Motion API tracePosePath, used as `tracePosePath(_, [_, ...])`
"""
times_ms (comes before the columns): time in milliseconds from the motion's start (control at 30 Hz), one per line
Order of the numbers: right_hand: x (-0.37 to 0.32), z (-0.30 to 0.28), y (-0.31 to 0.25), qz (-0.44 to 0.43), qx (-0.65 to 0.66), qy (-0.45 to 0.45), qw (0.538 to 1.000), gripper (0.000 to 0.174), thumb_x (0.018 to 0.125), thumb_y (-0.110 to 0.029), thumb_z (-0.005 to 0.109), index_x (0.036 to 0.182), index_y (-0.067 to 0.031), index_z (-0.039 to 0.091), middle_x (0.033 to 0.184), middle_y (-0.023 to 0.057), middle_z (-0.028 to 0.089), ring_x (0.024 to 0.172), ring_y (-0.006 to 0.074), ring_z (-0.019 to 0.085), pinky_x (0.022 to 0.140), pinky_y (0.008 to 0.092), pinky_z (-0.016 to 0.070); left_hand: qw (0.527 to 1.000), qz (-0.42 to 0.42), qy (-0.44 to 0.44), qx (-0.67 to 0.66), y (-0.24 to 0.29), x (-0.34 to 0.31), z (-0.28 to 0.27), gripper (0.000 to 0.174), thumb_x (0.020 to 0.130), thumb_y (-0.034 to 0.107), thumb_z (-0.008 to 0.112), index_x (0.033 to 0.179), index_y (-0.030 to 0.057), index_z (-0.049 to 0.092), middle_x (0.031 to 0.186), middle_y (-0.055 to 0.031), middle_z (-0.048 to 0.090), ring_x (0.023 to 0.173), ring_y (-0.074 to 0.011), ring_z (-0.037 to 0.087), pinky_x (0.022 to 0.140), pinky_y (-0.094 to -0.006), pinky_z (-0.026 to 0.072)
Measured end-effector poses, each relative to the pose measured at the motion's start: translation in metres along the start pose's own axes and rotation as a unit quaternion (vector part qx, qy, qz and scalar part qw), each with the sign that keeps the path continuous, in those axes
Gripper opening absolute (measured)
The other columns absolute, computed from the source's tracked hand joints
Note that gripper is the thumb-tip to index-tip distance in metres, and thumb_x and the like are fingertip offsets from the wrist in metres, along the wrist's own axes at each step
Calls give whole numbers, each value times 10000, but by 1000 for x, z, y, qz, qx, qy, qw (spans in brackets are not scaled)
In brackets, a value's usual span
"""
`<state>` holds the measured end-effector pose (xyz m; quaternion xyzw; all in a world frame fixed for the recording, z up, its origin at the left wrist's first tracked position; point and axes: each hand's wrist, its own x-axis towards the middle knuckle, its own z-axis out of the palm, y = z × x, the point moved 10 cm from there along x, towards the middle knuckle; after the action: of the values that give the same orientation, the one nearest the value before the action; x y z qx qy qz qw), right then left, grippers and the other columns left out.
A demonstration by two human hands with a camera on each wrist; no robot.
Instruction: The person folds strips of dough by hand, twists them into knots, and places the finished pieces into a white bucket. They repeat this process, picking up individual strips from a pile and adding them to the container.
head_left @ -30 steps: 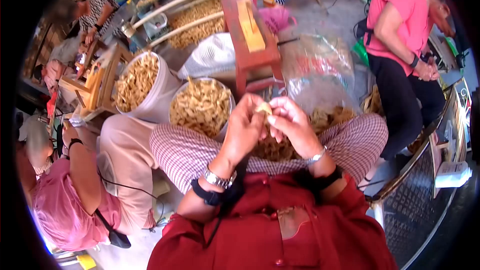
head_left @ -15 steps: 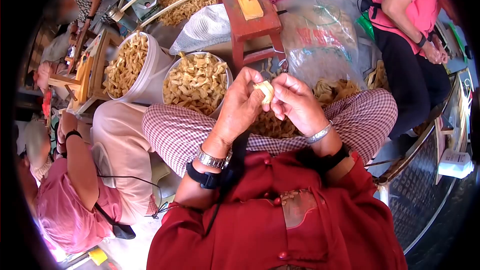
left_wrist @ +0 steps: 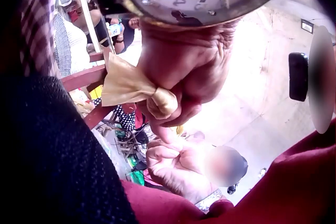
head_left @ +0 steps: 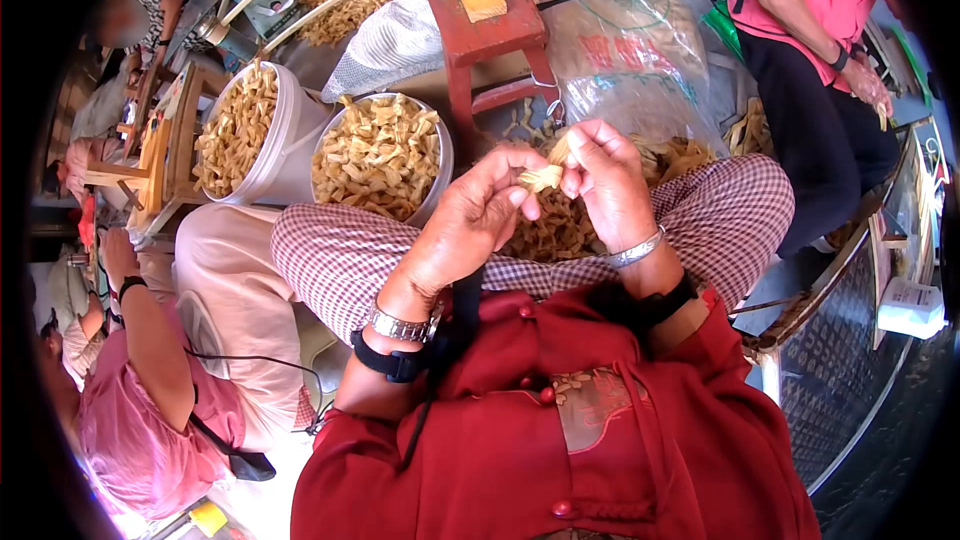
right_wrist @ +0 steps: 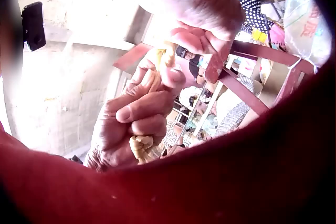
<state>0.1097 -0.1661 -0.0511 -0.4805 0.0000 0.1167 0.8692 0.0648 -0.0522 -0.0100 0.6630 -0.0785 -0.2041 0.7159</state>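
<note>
In front of the lap, both hands work on a pale yellow, leathery strip (head_left: pixel 542 178). My left hand (head_left: pixel 472 208) pinches its near end between thumb and fingers. On the other side, my right hand (head_left: pixel 608 190) grips the upper part with thumb and curled fingers. A knotted strip (left_wrist: pixel 161 103) with a wide flared tail pokes out of the left hand's curled fingers in the left wrist view. The right wrist view shows that knot low in the left hand, while another strip length (right_wrist: pixel 166 58) runs up toward the right fingertips. Loose strips (head_left: pixel 555 230) lie below the hands.
A bucket (head_left: pixel 440 170) and a tilted white bucket (head_left: pixel 300 130) hold heaped knotted pieces at left. Ahead stands a red bench (head_left: pixel 445 0) with a wooden block on it. A clear plastic bag (head_left: pixel 630 50) lies beyond. People sit at left and right.
The strip, bunched between the fingertips before, now shows a longer upper part at the right hand. That hand has risen relative to the left. The head view has shifted, moving the background up and left.
</note>
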Motion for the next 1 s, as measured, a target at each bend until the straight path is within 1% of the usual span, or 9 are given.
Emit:
tracePosePath(267, [-1, 0, -2, -18, -11, -17, 1000, 128, 935, -161, 544, 907, -36, 544, 725, -3, 526, 552, 76, 493, 518, 223, 420, 998, -41, -30, -28, -7, -7, 2, 263, 969, 48, 398, 1212, 108, 479, 732, 18, 471, 593, -35, 365, 507, -173, 305])
tracePosePath(367, [5, 2, 7, 22, -34, -58, 998, 262, 968, -282, 489, 985, -28, 550, 754, 1, 534, 577, 78, 493, 527, 216, 412, 1000, -5, 9, 3, -4, -4, -6, 251, 970, 72, 420, 1219, 99, 437, 696, 22, 499, 496, -18, 347, 439, -157, 261])
tracePosePath(467, [-2, 13, 10, 64, -56, -84, 993, 482, 973, -456, 390, 1095, -12, 535, 768, 6, 532, 601, 81, 489, 531, 210, 398, 996, 43, 54, 48, 2, -1, -13, 276, 956, 60, 449, 1226, 89, 402, 695, 13, 513, 502, -23, 359, 448, -157, 283])
tracePosePath(567, [-6, 26, 21, 83, -34, -120, 989, 596, 940, -578, 346, 1077, -43, 571, 690, 2, 529, 528, 55, 448, 498, 183, 378, 993, 57, 59, 87, 3, 2, -14, 300, 940, 39, 476, 1222, 77, 381, 709, -4, 535, 511, -29, 378, 461, -162, 311])
tracePosePath(667, [-9, 40, 15, 75, -143, -164, 973, 522, 947, -505, 422, 1020, -19, 598, 699, 6, 558, 513, 42, 461, 476, 181, 381, 995, 15, 59, 81, 1, 3, -14, 298, 900, -20, 504, 1174, 38, 403, 711, -29, 555, 652, -74, 503, 576, -219, 421])
tracePosePath(700, [-10, 45, 15, 63, -191, -177, 963, 501, 949, -484, 436, 1000, -14, 604, 696, 5, 560, 508, 40, 464, 467, 181, 381, 992, 10, 69, 110, 0, 4, -16, 300, 897, -10, 515, 1172, 35, 405, 698, -35, 561, 642, -76, 509, 571, -221, 422])
tracePosePath(733, [-10, 41, 20, 88, -174, -154, 969, 373, 937, -366, 505, 940, -8, 609, 669, -8, 545, 497, 40, 477, 432, 185, 377, 987, 7, 80, 139, -1, 5, -20, 302, 895, 0, 527, 1170, 32, 406, 685, -40, 568, 632, -79, 515, 567, -223, 423])
tracePosePath(833, [-10, 35, 30, 134, -147, -120, 973, 281, 919, -260, 510, 1005, -6, 595, 673, 10, 534, 499, 69, 481, 440, 193, 373, 972, -29, 112, 202, -5, 4, -28, 309, 890, 27, 551, 1166, 23, 413, 643, -49, 569, 603, -85, 526, 556, -229, 423])
tracePosePath(1000, [-10, 31, 42, 172, -74, -113, 976, 152, 888, -183, 545, 928, -42, 589, 659, -16, 498, 482, 50, 439, 418, 194, 351, 978, -30, 84, 188, -14, 5, -25, 299, 912, 63, 540, 1186, 27, 425, 659, -23, 547, 594, -71, 486, 533, -215, 393])
